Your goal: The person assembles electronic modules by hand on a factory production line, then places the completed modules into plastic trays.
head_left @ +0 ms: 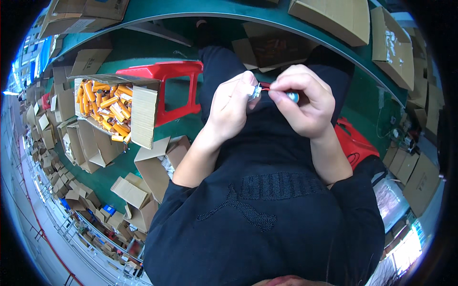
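Above my lap, my left hand (234, 102) is closed on a small whitish part with a metallic end (254, 91), pinched between thumb and fingers. My right hand (305, 97) is close beside it, its thumb and forefinger pinching thin red and dark wires (265, 86) that run to that part. Against the right palm sits a small cylinder with a light blue-green end (293, 97), mostly hidden by the fingers. Whether the wires join the cylinder cannot be made out.
An open carton of orange cylinders (107, 107) stands on a red stool (179, 86) at my left. Ahead curves a green workbench edge (229, 14) with cardboard boxes (334, 19). More open cartons (138, 195) crowd the floor at left. Another red stool (355, 143) is at right.
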Tool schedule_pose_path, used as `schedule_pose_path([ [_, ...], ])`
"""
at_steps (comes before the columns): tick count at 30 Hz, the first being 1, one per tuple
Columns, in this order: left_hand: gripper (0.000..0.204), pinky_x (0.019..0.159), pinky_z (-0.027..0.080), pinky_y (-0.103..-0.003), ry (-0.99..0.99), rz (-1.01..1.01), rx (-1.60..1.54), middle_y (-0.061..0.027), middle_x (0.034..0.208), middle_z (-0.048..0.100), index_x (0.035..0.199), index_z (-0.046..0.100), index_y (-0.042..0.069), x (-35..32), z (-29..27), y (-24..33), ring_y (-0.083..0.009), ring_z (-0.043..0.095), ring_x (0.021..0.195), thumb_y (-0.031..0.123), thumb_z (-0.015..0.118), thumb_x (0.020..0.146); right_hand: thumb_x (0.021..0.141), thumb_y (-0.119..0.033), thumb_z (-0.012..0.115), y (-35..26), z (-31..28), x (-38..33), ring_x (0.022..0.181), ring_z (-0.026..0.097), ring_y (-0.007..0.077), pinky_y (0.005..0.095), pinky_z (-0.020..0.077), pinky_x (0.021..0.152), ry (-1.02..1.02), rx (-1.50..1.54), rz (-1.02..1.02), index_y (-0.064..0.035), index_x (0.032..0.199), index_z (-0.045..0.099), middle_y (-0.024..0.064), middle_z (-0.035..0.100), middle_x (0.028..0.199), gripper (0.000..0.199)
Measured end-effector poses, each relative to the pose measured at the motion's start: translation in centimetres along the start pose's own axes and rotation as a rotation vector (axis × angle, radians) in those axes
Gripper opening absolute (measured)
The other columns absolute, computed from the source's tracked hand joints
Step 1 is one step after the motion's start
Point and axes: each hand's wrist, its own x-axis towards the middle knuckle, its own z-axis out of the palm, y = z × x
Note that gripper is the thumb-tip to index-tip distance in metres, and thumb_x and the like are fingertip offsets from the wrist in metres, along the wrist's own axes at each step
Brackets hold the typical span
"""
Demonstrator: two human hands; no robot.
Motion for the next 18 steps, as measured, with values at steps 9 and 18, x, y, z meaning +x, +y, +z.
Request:
schedule_pose_path([
  [9, 0.045, 0.063, 0.032, -0.027, 0.076, 0.031, 0.068, -0.0053, 0.075, 0.051, 0.077, 0.056, 0.006, 0.13, 0.78, -0.27, -0.0122, 0.039, 0.066, 0.026, 0.035, 0.112, 0.077, 0.006, 0.075, -0.15, 0.28, -0.31, 0.071, 0.058, 0.0177, 0.0256, 0.0472, 0.064, -0.027, -0.082, -0.018, 0.0009, 0.094, 0.071, 0.0119, 0.069, 0.091, 0.018],
  [18, 0.045, 0.06, 0.031, -0.026, 0.054, -0.009, 0.081, -0.0041, 0.073, 0.05, 0.076, 0.056, 0.006, 0.02, 1.06, 0.07, -0.0111, 0.037, 0.064, 0.026, 0.036, 0.112, 0.078, 0.006, 0.073, -0.33, 0.07, -0.07, 0.068, 0.056, 0.017, 0.025, 0.0454, 0.061, 0.035, -0.033, 0.081, 0.0005, 0.093, 0.071, 0.0112, 0.067, 0.086, 0.016],
])
